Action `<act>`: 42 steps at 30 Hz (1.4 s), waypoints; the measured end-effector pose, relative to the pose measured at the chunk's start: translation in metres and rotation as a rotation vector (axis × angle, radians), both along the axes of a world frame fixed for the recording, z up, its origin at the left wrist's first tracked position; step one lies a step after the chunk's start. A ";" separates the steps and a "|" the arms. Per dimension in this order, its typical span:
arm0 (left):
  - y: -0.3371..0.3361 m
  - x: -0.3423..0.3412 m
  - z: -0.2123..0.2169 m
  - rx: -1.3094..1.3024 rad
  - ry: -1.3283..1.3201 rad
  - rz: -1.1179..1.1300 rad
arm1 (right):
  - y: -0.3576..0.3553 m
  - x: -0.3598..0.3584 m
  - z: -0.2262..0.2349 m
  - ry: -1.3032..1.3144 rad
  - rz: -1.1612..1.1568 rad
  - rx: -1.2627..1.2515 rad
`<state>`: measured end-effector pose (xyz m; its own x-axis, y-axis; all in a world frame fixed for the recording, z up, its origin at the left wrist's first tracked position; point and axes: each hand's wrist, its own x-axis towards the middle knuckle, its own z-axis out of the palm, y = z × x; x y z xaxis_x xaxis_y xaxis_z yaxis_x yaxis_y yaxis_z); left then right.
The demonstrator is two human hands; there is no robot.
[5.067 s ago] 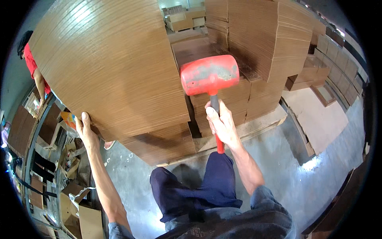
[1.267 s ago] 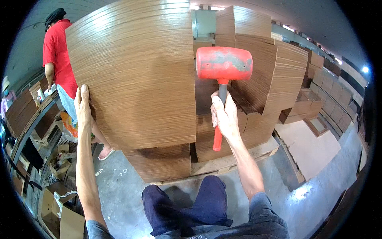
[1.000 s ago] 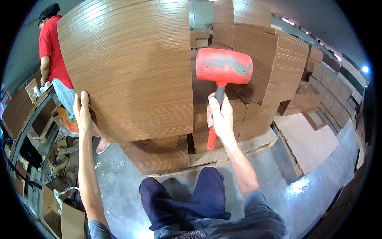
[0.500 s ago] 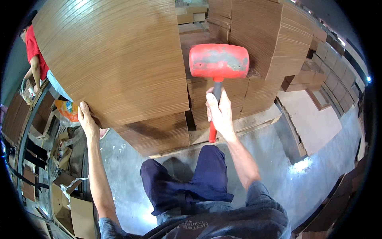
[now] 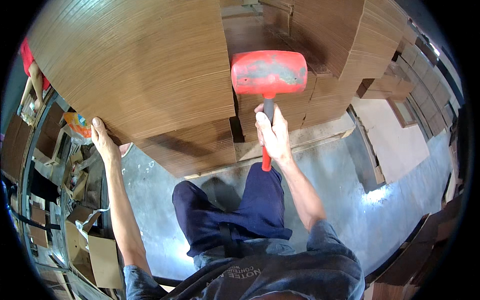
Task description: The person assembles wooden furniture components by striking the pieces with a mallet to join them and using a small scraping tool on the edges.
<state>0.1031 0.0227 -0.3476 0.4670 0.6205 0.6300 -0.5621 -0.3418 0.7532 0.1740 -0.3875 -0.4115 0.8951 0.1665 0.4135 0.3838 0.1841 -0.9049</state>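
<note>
Against the left edge of the tall stack of flattened brown corrugated cardboard sheets [image 5: 135, 75], the left hand [image 5: 103, 141] lies flat, fingers straight and pressed to the lower corner of the stack, clamped on nothing. To the right of it, the right hand [image 5: 272, 135] is wrapped tight round the dark upper part of the handle of a red rubber mallet with a wide, scuffed cylindrical head [image 5: 269, 72]; the thumb points up along the handle and the red lower end of the handle sticks out below the fist. That mallet head is held upright in front of the gap between the big stack and a second, lower stack of cardboard sheets [image 5: 320, 60] on the right, close to their faces; whether it touches them cannot be told. Both stacks stand on low wooden pallets [image 5: 300, 140] on the grey concrete floor [image 5: 350, 200]. Below the hands, the person's dark blue trouser leg [image 5: 240, 210] is bent forward toward the pallets. Far left, another person in a red top [image 5: 30, 62] stands beside open cardboard boxes [image 5: 102, 255], well apart from the hands.
</note>
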 end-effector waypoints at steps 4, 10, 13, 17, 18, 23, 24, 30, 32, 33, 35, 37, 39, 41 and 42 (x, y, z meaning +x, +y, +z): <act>0.004 -0.002 -0.016 -0.039 0.098 -0.047 | -0.001 -0.005 -0.023 0.052 -0.041 0.108; -0.014 -0.006 -0.029 -0.107 0.099 -0.070 | -0.001 -0.020 -0.059 0.095 -0.114 -0.021; -0.016 -0.004 -0.029 -0.109 0.077 -0.039 | 0.003 -0.027 -0.069 0.161 -0.017 0.011; -0.007 -0.003 -0.030 -0.042 0.054 -0.017 | 0.001 -0.033 -0.075 0.101 -0.180 -0.032; -0.012 -0.003 -0.029 -0.065 0.071 -0.033 | -0.007 -0.032 -0.080 -0.017 -0.244 -0.084; -0.018 -0.004 -0.032 -0.104 0.040 -0.053 | -0.002 -0.068 -0.093 -0.010 -0.097 0.037; -0.020 -0.005 -0.030 -0.142 0.015 -0.071 | 0.007 -0.076 -0.092 0.049 0.048 0.071; -0.013 -0.003 -0.035 -0.184 -0.007 -0.134 | 0.053 -0.111 -0.105 0.153 0.228 0.152; -0.010 -0.003 -0.042 -0.206 -0.011 -0.126 | 0.055 -0.104 -0.121 0.072 0.227 0.063; -0.008 -0.001 -0.043 -0.213 -0.015 -0.128 | 0.059 -0.102 -0.127 -0.044 0.144 -0.022; -0.006 0.001 -0.041 -0.195 -0.038 -0.127 | 0.064 -0.102 -0.134 -0.139 0.058 -0.101; -0.004 -0.002 -0.044 -0.185 -0.042 -0.113 | 0.074 -0.105 -0.120 -0.088 0.068 -0.088; -0.004 -0.003 -0.045 -0.179 -0.039 -0.102 | 0.083 -0.101 -0.112 -0.011 0.119 -0.005; -0.005 0.000 -0.047 -0.188 -0.034 -0.116 | 0.087 -0.089 -0.119 -0.108 0.038 -0.099; -0.010 0.003 -0.045 -0.196 -0.034 -0.124 | 0.085 -0.076 -0.140 -0.273 -0.022 -0.182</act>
<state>0.1056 0.0125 -0.3928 0.5278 0.6718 0.5197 -0.6169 -0.1173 0.7782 0.0982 -0.3023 -0.5514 0.7594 0.2420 0.6040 0.6189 0.0180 -0.7853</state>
